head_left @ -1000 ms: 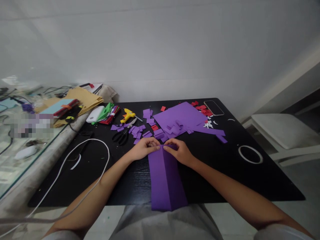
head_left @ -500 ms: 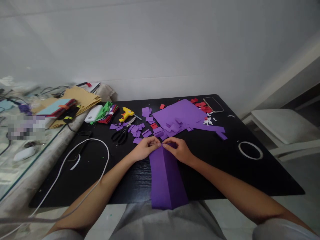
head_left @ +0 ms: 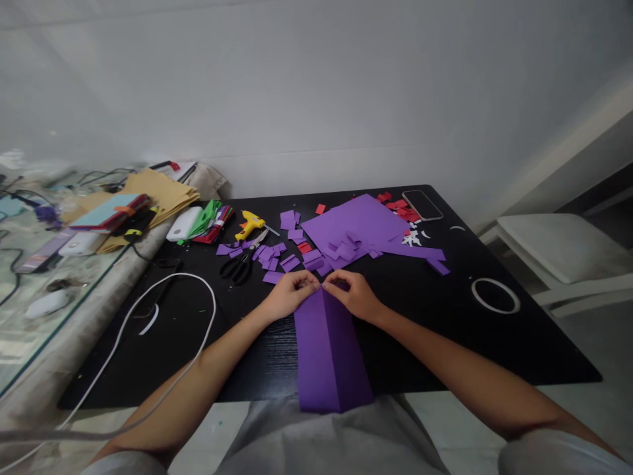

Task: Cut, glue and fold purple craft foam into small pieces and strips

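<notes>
A long purple sheet of paper with a lengthwise crease runs from the table's front edge up to my hands. My left hand pinches its far edge just left of the crease, and my right hand pinches the same edge on the other side. My fingertips nearly meet at the top of the crease. Just beyond them lie small cut purple paper pieces and a larger purple sheet. Black-handled scissors rest to the left, beside a yellow glue gun.
Red paper scraps and a phone lie at the back right. A white ring sits on the right of the black table. At left, a white cable loops over my left forearm. Green and red paper bundles stand behind.
My hands keep their pinch on the purple paper's far edge, with almost no movement. The whole view has shifted very slightly.
</notes>
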`<state>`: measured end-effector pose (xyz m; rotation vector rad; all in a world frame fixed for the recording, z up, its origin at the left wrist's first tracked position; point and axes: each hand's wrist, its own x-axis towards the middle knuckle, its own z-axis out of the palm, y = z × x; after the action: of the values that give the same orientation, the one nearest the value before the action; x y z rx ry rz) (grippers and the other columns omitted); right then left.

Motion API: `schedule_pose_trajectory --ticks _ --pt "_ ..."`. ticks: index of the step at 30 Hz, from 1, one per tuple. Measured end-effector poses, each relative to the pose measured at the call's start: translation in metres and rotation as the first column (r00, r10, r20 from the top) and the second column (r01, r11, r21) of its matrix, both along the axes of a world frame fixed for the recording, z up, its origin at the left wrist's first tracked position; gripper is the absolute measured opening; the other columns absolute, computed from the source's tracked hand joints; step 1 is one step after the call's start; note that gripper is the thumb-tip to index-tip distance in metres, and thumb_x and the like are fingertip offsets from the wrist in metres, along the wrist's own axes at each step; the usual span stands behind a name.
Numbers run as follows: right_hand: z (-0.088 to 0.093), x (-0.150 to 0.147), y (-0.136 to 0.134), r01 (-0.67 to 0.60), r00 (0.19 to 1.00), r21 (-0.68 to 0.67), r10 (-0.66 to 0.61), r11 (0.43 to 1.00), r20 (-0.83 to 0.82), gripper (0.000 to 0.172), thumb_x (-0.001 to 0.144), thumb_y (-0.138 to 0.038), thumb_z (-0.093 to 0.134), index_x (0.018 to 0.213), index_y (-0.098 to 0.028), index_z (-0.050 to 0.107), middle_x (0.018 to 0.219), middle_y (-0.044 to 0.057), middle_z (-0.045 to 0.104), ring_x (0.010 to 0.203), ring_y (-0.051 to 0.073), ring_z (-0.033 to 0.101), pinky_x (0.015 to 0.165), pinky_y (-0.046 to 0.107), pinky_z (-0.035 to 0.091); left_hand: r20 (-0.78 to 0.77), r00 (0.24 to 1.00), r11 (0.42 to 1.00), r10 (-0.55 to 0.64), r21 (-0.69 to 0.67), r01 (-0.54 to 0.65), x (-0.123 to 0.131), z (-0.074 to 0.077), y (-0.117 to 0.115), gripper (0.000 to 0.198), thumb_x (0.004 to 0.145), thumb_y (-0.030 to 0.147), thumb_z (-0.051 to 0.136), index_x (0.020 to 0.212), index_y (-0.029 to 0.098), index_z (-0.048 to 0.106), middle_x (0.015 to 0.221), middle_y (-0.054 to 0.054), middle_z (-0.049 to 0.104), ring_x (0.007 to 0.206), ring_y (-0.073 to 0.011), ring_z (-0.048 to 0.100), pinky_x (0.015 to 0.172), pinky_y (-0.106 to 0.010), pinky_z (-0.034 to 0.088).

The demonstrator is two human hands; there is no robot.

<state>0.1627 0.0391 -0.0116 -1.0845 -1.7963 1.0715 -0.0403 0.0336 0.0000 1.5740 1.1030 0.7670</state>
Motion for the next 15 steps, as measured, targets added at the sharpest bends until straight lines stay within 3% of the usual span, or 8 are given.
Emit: schedule_pose_trajectory --ticks 15 --pt "-0.0035 -0.0017 0.0040 -0.028 0.999 -0.026 0.026 0.999 -0.047 0.016 0.086 -0.033 0.065 0.080 -0.018 0.070 0.079 0.003 0.071 0.074 0.018 0.063 0.073 0.030 0.047 0.018 1.000 0.997 0.009 0.078 -0.011 0.0004 -0.0014 0.0008 0.022 0.088 0.037 0.062 0.084 0.016 0.066 0.079 -0.001 0.065 0.074 -0.0145 0.057 0.072 -0.026 0.043"
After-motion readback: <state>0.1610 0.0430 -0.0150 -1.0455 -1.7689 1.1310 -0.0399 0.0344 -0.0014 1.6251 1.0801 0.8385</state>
